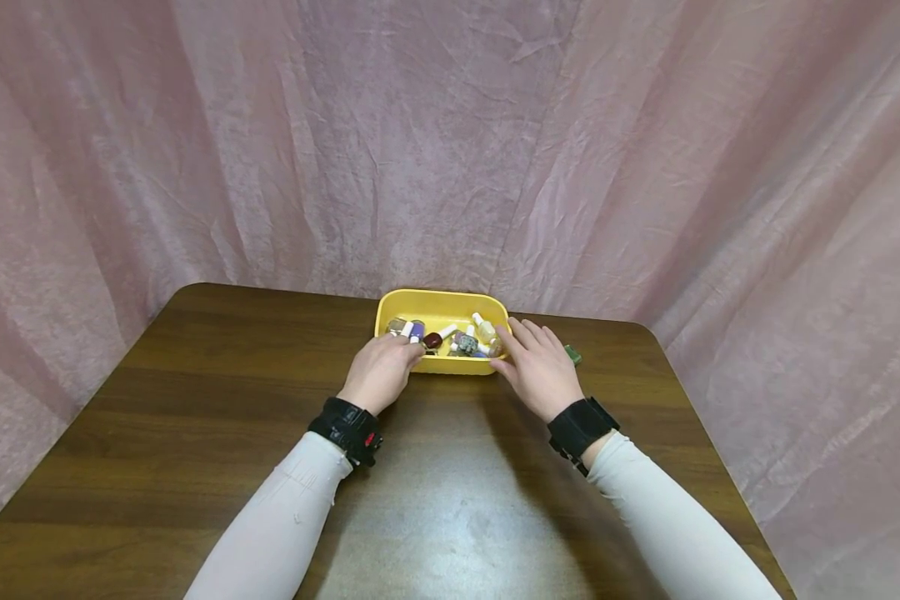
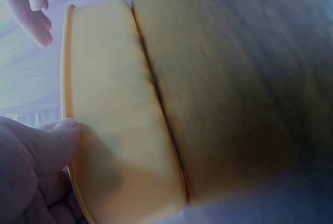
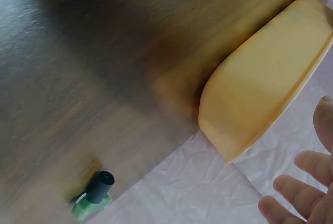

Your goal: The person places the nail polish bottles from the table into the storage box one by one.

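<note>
A yellow plastic basket [image 1: 457, 366] stands at the far edge of the table and holds several small nail polish bottles. Among them are a dark red bottle [image 1: 433, 341], a pale yellow one [image 1: 485, 331], a purple one and a grey speckled one [image 1: 466, 342], most with white caps. My left hand [image 1: 377, 375] grips the basket's near left rim, its thumb [image 2: 54, 146] against the outer wall [image 2: 119, 99]. At the right end of the basket, my right hand [image 1: 542, 371] hovers with spread fingers [image 3: 296, 193] beside the rim.
A green nail polish bottle [image 3: 91, 198] with a black cap lies on the brown wooden table [image 1: 157, 442], right of the basket near the far edge. Pink curtains [image 1: 435, 150] hang directly behind the table and along its sides.
</note>
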Tool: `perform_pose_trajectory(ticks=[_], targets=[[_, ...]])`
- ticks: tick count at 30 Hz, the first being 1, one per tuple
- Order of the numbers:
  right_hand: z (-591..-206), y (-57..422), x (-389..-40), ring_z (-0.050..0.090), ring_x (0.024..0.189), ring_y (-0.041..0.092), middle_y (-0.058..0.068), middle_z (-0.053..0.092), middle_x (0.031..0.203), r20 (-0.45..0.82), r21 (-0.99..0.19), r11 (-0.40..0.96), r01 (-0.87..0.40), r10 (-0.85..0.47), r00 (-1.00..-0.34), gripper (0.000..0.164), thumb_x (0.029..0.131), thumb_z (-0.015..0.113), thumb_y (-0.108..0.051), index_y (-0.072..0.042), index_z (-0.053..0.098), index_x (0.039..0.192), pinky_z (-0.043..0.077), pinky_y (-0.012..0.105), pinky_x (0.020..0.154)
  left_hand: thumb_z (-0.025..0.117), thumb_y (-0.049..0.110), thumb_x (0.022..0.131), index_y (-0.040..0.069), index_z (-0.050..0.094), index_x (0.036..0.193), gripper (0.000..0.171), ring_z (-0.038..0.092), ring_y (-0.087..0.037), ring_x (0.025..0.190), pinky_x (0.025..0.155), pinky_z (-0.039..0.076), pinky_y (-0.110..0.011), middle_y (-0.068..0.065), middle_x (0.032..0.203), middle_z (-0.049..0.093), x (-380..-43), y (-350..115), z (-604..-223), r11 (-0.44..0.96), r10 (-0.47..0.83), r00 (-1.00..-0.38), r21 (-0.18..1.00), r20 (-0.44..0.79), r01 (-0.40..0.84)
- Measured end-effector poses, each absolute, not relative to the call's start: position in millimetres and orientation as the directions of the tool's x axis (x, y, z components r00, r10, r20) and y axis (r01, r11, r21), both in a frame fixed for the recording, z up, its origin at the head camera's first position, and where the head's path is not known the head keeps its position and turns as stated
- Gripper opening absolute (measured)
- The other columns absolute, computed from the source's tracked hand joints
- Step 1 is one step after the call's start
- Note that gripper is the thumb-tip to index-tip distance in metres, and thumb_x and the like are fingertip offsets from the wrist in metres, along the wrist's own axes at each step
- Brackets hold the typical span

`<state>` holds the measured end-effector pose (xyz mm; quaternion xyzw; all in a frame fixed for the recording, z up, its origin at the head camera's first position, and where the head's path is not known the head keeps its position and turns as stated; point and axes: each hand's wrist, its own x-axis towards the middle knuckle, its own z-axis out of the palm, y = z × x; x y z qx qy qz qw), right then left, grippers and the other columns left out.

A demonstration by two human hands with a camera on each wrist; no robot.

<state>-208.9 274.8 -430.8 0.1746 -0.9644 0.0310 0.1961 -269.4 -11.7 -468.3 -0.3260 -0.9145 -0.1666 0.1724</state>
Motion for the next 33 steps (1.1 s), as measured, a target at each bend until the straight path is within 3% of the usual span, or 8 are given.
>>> perform_pose_trajectory(ticks=[24, 33], targets=[[-433, 306, -184, 0.049, 0.151, 0.044, 0.021, 0.053, 0.164, 0.378, 0.018, 0.950, -0.312, -0.295, -0.878, 0.072, 0.102, 0.080, -0.040, -0.005, 0.056, 0.160, 0.036, 0.059, 0.126, 0.079, 0.014, 0.103, 0.011, 0.083, 0.104, 0.005, 0.071, -0.032, 0.087, 0.080, 0.057, -0.046, -0.007, 0.092, 0.076, -267, -10, -463, 0.736, 0.533, -0.739, 0.206, 0.411, 0.645], [-437, 321, -180, 0.049, 0.151, 0.044, 0.022, 0.052, 0.165, 0.362, 0.017, 0.961, -0.275, -0.262, -0.895, 0.075, 0.102, 0.081, -0.041, -0.004, 0.054, 0.161, 0.035, 0.059, 0.126, 0.080, 0.014, 0.102, 0.011, 0.079, 0.097, 0.006, 0.071, -0.032, 0.087, 0.080, 0.057, -0.046, -0.005, 0.089, 0.074, -267, -10, -464, 0.728, 0.537, -0.728, 0.203, 0.425, 0.655]])
